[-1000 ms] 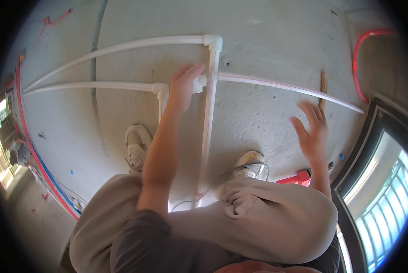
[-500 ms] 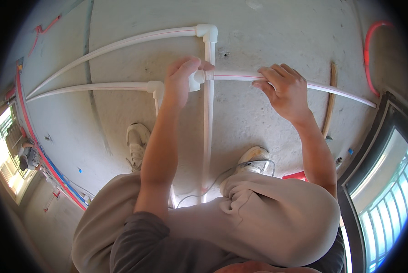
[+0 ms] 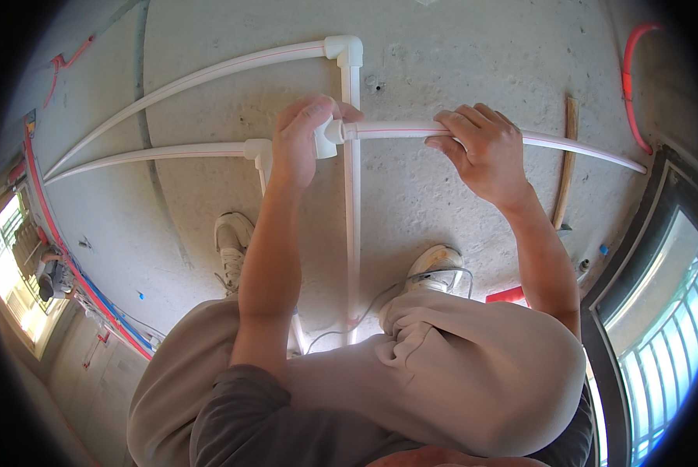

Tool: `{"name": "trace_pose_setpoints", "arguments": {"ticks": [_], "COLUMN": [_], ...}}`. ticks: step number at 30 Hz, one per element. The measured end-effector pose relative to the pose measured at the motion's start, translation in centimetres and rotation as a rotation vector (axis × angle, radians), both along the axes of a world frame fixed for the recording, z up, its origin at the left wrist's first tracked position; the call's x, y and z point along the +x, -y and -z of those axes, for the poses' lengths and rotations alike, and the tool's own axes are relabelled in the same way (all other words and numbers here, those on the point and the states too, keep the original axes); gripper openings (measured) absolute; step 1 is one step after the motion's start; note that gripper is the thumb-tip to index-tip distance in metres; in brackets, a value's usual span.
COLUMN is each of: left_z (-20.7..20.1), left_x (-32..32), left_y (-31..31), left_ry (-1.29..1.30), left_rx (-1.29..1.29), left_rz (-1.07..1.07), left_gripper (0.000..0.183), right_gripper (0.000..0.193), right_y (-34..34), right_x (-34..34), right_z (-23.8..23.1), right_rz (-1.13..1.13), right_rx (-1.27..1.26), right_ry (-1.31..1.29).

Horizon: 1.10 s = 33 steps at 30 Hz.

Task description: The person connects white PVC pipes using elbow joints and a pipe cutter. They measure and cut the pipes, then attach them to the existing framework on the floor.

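Note:
My left hand [image 3: 294,148] is closed around a white plastic tee fitting [image 3: 327,142], its fingers partly hidden behind the fitting. One end of a white pipe [image 3: 399,130] with a thin pink line meets the tee's side opening; how deep it sits I cannot tell. Farther right along this pipe, my right hand [image 3: 485,152] grips it from above, thumb on the near side. The pipe crosses over another white pipe [image 3: 353,218] that runs toward me between my feet. At that pipe's far end is a white elbow [image 3: 351,50].
A long white pipe [image 3: 209,75] leads left from the elbow. Below it lies a second pipe [image 3: 170,152] with its own elbow [image 3: 259,149]. A wooden-handled tool [image 3: 568,156] rests at right, under the held pipe. A thin cable [image 3: 376,300] loops by my right shoe [image 3: 436,268].
The whole scene has shifted slightly in view. Both hands keep their grips, and the pipe and tee stay together with little visible movement.

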<state>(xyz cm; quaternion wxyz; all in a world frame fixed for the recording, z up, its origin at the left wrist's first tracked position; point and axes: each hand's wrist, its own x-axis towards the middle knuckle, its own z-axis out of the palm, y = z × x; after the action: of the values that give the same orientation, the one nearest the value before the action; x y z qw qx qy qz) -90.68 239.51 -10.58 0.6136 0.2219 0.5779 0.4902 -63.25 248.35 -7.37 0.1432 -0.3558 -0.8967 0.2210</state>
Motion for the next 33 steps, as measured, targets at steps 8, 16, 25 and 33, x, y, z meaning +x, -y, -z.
{"name": "trace_pose_setpoints", "arguments": {"ticks": [8,16,25,33], "left_z": [-1.7,-2.0,-0.8,-0.3], "left_x": [0.1,0.4,0.6,1.2], "left_y": [0.1,0.6,1.6,1.7], "left_ry": [-0.091,-0.129,-0.118,-0.136], "left_rx": [-0.015,0.094,0.189,0.248], "left_rz": [0.023,0.022,0.087,0.061], "left_gripper": [0.035,0.034,0.032,0.029], "right_gripper": [0.025,0.032,0.025,0.033], "right_y": [-0.7,-1.7,-1.5,-1.3], "right_x": [0.3,0.3,0.7,0.6], "right_z": [-0.7,-1.7,-1.4,-1.5], "right_rz": [-0.058,-0.103,-0.162,-0.150], "right_rx": [-0.114,-0.307,-0.346,-0.415], "right_ry": [0.058,0.167,0.163,0.189]}}
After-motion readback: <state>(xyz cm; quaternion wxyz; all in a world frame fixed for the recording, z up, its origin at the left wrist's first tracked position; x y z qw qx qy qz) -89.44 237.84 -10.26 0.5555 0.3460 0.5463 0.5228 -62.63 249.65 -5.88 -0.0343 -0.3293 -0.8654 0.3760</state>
